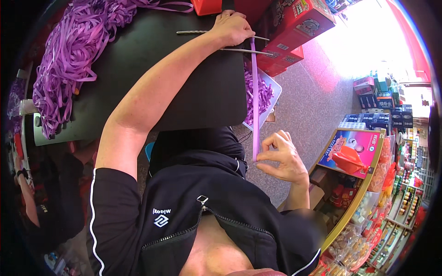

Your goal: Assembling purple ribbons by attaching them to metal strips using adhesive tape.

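A narrow purple ribbon (255, 99) runs taut between my two hands, past the right edge of the black table. My left hand (231, 28) reaches across the table, fingers curled down and closed on the ribbon's far end. Beneath and beside it, two thin metal rods (246, 51) stick out over the table edge; how they are fixed is hidden. My right hand (283, 156) pinches the ribbon's near end between thumb and forefinger, off the table close to my body. A large heap of purple ribbon (76, 60) covers the table's left side.
A pale plastic bin (276, 89) of purple strips stands below the table's right edge. Red cartons (294, 27) and an orange-red container (207, 6) lie beyond my left hand. At right is a gold-framed display counter (354, 204). Another person's arm (30, 198) shows far left.
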Available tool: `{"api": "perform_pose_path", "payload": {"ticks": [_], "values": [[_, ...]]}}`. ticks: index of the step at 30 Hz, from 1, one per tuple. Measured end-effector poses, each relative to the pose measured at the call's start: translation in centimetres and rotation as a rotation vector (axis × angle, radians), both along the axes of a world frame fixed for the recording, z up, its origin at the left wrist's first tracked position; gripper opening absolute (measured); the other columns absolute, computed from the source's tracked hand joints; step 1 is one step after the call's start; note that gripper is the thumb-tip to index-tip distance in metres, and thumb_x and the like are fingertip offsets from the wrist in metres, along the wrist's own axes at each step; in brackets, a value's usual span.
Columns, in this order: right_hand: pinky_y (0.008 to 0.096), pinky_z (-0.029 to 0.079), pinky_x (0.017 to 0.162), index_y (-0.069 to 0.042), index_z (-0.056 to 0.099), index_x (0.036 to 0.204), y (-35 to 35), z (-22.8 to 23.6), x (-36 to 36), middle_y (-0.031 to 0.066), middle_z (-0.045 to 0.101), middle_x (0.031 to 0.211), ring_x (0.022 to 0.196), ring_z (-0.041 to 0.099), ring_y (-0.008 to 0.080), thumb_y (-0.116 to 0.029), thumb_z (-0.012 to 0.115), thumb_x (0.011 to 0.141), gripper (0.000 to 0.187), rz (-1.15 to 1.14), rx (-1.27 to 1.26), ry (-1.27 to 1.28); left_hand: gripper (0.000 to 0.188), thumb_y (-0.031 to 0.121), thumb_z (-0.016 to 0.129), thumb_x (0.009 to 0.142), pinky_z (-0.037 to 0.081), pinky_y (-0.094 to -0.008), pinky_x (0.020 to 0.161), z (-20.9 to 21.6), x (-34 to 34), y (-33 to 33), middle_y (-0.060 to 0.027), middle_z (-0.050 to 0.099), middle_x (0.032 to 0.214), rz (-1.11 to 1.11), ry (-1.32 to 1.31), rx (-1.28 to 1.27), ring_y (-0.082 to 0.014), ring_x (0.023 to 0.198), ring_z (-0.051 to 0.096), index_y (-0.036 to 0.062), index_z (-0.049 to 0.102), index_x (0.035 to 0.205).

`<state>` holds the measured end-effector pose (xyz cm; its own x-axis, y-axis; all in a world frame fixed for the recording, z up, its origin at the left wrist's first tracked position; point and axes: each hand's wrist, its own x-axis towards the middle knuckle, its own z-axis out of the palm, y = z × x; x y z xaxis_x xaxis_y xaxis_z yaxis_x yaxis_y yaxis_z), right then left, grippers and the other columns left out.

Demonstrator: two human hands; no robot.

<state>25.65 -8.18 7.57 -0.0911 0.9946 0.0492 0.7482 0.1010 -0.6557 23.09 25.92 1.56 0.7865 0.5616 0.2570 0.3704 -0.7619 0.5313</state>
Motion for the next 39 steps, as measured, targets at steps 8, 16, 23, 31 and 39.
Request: {"api": "perform_pose_path", "payload": {"ticks": [8, 16, 23, 31, 39], "values": [[0.0323, 0.032, 0.066, -0.01, 0.072, 0.081, -0.4, 1.5, 1.5, -0.0005, 0.048, 0.073, 0.07, 0.044, 0.0179, -0.025, 0.078, 0.063, 0.024, -0.04, 0.284, 0.253, 0.027, 0.038, 0.058, 0.081, 0.027, -0.0418, 0.105, 0.0, 0.1, 0.3, -0.0057, 0.049, 0.133, 0.01, 0.023, 0.033, -0.0296, 0.127, 0.035, 0.0195, 0.074, 0.092], [0.0372, 0.038, 0.075, -0.008, 0.066, 0.085, 9.5, 7.2, 7.4, 0.0081, 0.055, 0.086, 0.085, 0.051, 0.0224, -0.029, 0.063, 0.083, 0.022, -0.001, 0.742, 0.437, 0.027, 0.038, 0.058, 0.081, 0.027, -0.0428, 0.105, 0.5, 0.4, 0.1, -0.0069, 0.05, 0.132, -0.019, 0.009, 0.016, -0.0317, 0.128, 0.035, 0.0179, 0.073, 0.093], [0.0224, 0.04, 0.074, 0.001, 0.062, 0.111, 27.1, 9.8, 14.4, 0.0079, 0.065, 0.109, 0.093, 0.058, 0.0111, -0.029, 0.047, 0.097, 0.036, 0.093, 0.525, 0.891, 0.028, 0.038, 0.057, 0.081, 0.023, -0.0448, 0.108, 0.6, -0.2, 0.3, -0.0075, 0.046, 0.137, -0.031, 0.041, -0.041, -0.0359, 0.131, 0.029, 0.0184, 0.073, 0.095], [0.023, 0.043, 0.081, 0.002, 0.062, 0.11, 39.0, -2.5, 20.9, 0.0067, 0.066, 0.106, 0.096, 0.058, 0.0113, -0.032, 0.05, 0.095, 0.039, -0.016, 0.249, 1.071, 0.028, 0.021, 0.059, 0.072, 0.023, -0.0465, 0.109, 1.0, -1.0, 0.1, -0.0125, 0.043, 0.138, -0.065, 0.067, -0.035, -0.037, 0.133, 0.026, 0.0153, 0.071, 0.097], [0.0309, 0.038, 0.094, -0.007, 0.063, 0.115, 38.9, -15.8, 22.6, 0.0033, 0.064, 0.112, 0.108, 0.055, 0.017, -0.034, 0.046, 0.096, 0.037, -0.233, -0.047, 1.132, 0.026, 0.018, 0.06, 0.072, 0.024, -0.0444, 0.108, 1.3, -0.9, -0.7, -0.015, 0.043, 0.137, -0.055, -0.019, -0.056, -0.0369, 0.133, 0.028, 0.0107, 0.071, 0.094]]}}
